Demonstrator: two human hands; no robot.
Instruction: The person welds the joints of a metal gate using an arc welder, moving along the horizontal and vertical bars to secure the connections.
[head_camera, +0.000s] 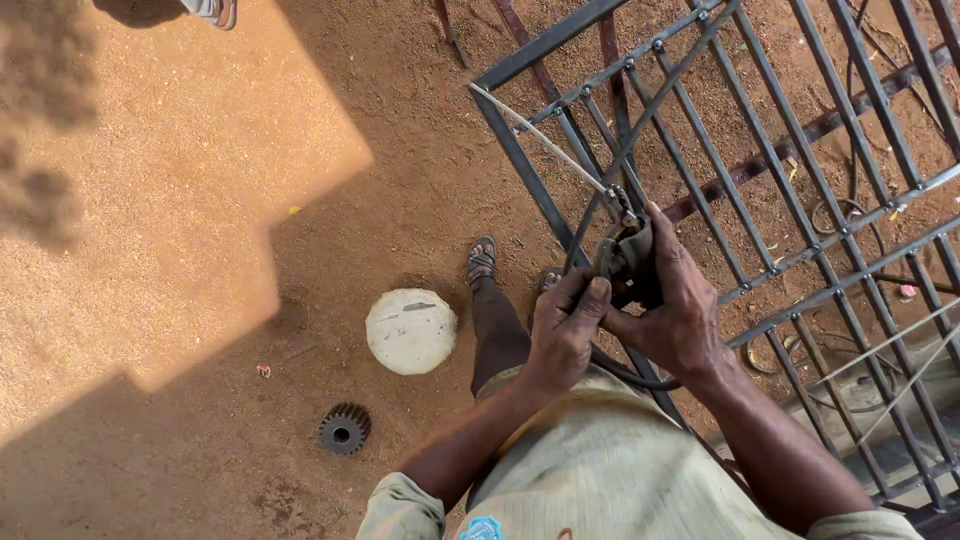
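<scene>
My right hand (678, 305) grips a dark welding electrode holder (628, 255) in front of my chest. A thin grey welding rod (545, 140) sticks out of its jaws, slanting up and left over the corner of a dark metal grille (760, 170). My left hand (565, 325) pinches the holder's handle or the black cable (630, 372) that loops down from it. Both hands touch each other around the tool. Below them are my dark trouser leg and sandalled foot (482, 260) on red-brown dirt.
A round pale concrete disc (411, 330) lies on the ground left of my leg, a small dark gear wheel (344, 429) below it. The grille fills the right side over cables and rods. Another person's sandal (215, 10) shows at the top left.
</scene>
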